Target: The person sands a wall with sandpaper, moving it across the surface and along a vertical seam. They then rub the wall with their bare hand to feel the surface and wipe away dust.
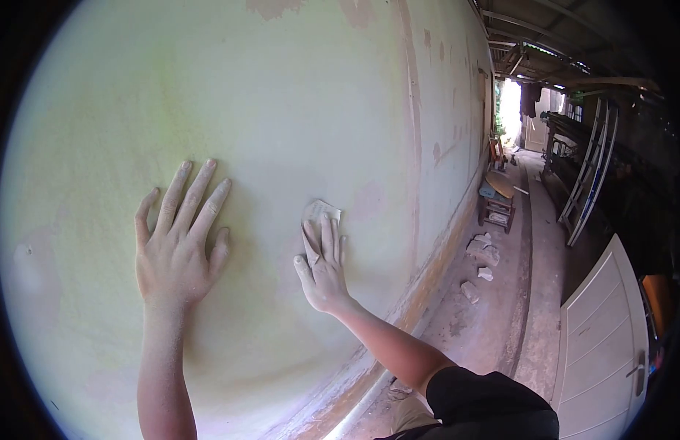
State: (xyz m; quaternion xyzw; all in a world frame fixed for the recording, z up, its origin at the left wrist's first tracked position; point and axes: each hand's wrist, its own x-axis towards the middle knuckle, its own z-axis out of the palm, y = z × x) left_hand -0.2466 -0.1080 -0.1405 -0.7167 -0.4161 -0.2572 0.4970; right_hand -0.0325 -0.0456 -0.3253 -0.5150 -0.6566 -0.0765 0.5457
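Observation:
My left hand (180,242) lies against the pale green wall (281,110) with its fingers spread, holding nothing. To the right of it, my right hand (324,273) presses a small piece of sandpaper (327,210) to the wall. The paper's pale upper edge and corner stick out past my fingertips; the rest is under the fingers. Whitish dust coats both hands. Around them the wall has smooth pale areas and some pinkish patches.
On the right runs a narrow concrete floor with several white chunks (483,253) near the wall's foot. Farther along stands a small stool (497,209) with things on it. A ladder (593,172) leans at the right, and a white door panel (602,330) stands nearer.

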